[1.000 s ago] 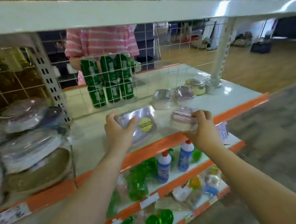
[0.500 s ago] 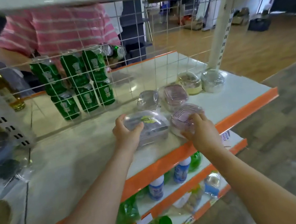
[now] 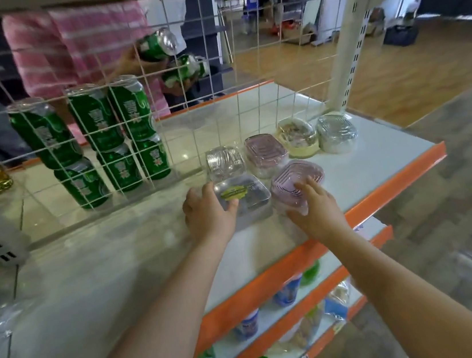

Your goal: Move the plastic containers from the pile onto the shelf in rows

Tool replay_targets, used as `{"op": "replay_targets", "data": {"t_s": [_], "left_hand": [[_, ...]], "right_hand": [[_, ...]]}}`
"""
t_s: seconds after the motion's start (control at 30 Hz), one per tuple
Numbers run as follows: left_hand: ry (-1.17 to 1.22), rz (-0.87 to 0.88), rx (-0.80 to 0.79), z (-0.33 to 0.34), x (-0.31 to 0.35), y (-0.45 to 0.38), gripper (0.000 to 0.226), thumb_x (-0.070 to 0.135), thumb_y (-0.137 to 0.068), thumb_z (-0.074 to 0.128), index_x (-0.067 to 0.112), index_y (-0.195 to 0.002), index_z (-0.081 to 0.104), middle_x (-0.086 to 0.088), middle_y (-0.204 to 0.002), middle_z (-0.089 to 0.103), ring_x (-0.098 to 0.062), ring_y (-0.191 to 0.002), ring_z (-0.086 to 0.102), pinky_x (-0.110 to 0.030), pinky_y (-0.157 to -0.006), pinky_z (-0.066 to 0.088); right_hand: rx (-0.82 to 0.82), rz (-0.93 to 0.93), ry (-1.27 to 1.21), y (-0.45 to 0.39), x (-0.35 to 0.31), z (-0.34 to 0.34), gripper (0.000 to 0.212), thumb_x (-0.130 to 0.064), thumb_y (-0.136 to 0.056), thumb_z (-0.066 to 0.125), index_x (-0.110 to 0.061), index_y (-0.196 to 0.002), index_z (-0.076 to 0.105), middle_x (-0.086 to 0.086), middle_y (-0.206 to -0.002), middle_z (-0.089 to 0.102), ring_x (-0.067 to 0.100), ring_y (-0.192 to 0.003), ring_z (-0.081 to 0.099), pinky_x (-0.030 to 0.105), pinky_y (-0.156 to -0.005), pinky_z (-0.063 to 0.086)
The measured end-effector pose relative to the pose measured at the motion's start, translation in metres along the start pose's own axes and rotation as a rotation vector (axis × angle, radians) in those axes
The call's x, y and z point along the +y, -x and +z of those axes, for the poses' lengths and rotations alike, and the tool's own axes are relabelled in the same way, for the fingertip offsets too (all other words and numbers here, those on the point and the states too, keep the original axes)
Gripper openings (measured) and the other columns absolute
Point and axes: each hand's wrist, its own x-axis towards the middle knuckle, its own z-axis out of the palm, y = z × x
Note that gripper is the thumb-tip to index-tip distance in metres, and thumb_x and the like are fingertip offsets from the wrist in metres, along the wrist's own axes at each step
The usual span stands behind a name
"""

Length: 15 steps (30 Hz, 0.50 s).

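Observation:
On the white shelf (image 3: 375, 154), a back row holds a clear container (image 3: 224, 160), a pink one (image 3: 265, 152), a cream one (image 3: 297, 137) and a whitish one (image 3: 336, 132). In front of that row, my left hand (image 3: 208, 215) grips a clear container with a yellow-green sticker (image 3: 246, 195) by its near left corner; it sits on the shelf. Beside it, my right hand (image 3: 315, 212) holds a pink container (image 3: 294, 178), fingers over the lid and thumb at the near side. The two front containers stand close together.
A wire grid (image 3: 189, 109) backs the shelf, with stacked green cans (image 3: 98, 143) behind it. A person in a pink striped shirt (image 3: 82, 43) beyond the grid holds more cans. A white upright post (image 3: 352, 43) stands at the right. Lower shelves (image 3: 290, 306) carry bottles.
Both hands carried their containers forward and set them down in front of the back row. The view came closer to the shelf.

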Motion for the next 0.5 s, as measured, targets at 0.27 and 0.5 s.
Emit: {"op": "replay_targets", "data": {"t_s": [0.27,0.5], "left_hand": [[0.078,0.136,0.024,-0.032,-0.011,0.064,0.039,0.027,-0.091,0.058,0.014,-0.128,0.052,-0.012,-0.131,0.044,-0.03,-0.121,0.044,-0.032,-0.101,0.032],[0.132,0.134,-0.022,-0.082,-0.046,0.144,0.034,0.024,-0.094,0.055,0.012,-0.126,0.052,-0.008,-0.124,0.051,-0.022,-0.112,0.053,-0.03,-0.095,0.041]], "right_hand": [[0.071,-0.026,-0.053,0.058,-0.016,-0.015,0.049,-0.021,-0.093,0.056,-0.012,-0.139,0.041,0.008,-0.143,0.041,0.03,-0.128,0.039,0.031,-0.104,0.026],[0.054,-0.05,-0.168,0.122,-0.049,-0.002,0.046,-0.026,-0.091,0.057,-0.017,-0.134,0.044,0.008,-0.133,0.05,0.032,-0.108,0.057,0.034,-0.084,0.045]]}}
